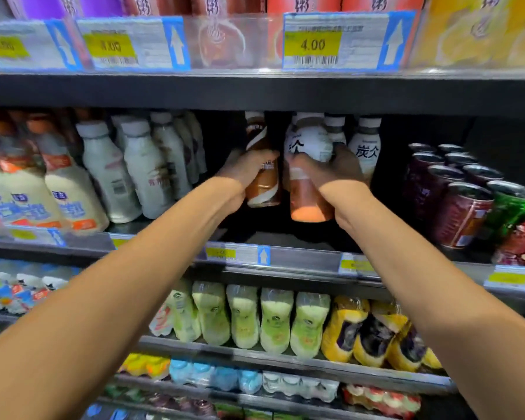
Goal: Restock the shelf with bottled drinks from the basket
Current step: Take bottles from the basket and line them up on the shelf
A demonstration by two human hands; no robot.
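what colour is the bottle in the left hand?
Left-hand bottle: brown with a white swirl; head view shows it best.

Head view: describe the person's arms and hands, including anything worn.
The left forearm and right forearm are bare: no sleeve, watch or bracelet shows. The left hand and right hand wear no gloves; rings cannot be told.

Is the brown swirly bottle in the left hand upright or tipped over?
Upright, leaning slightly: the brown bottle has its cap on top, base down, with the left hand gripping its middle.
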